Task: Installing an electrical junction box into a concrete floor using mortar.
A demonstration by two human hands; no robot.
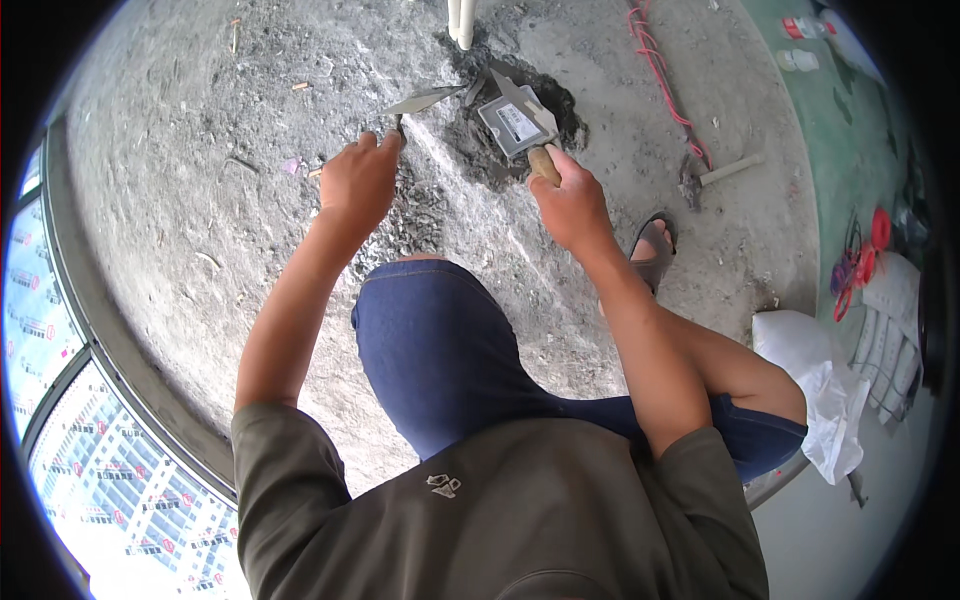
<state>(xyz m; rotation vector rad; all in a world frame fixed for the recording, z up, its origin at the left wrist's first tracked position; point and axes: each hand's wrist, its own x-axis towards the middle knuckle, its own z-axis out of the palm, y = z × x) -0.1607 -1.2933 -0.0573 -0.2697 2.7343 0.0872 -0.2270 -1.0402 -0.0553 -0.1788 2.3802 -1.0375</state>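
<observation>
Nearest the lens: dark shirt [520, 510], then blue shorts [430, 335] over a bent knee. Beyond: right hand [570, 205], fingers wrapped round the wooden handle of a trowel [525, 105]; left hand [358, 180], fingers curled round a second trowel [422, 101], handle mostly hidden. Just past the right fingers and well to the right of the left ones: grey box [495, 120] with a pale label, set in a rough hole [570, 112] among dark, damp-looking fill. Across part of the box, the right blade; touching or just above, cannot tell. Judged best: keep blade low, pack fill in small loads, press evenly from opposite sides against tilt, keep box face clean. Farthest noted: pale pipes [461, 25], just beyond the hole.
</observation>
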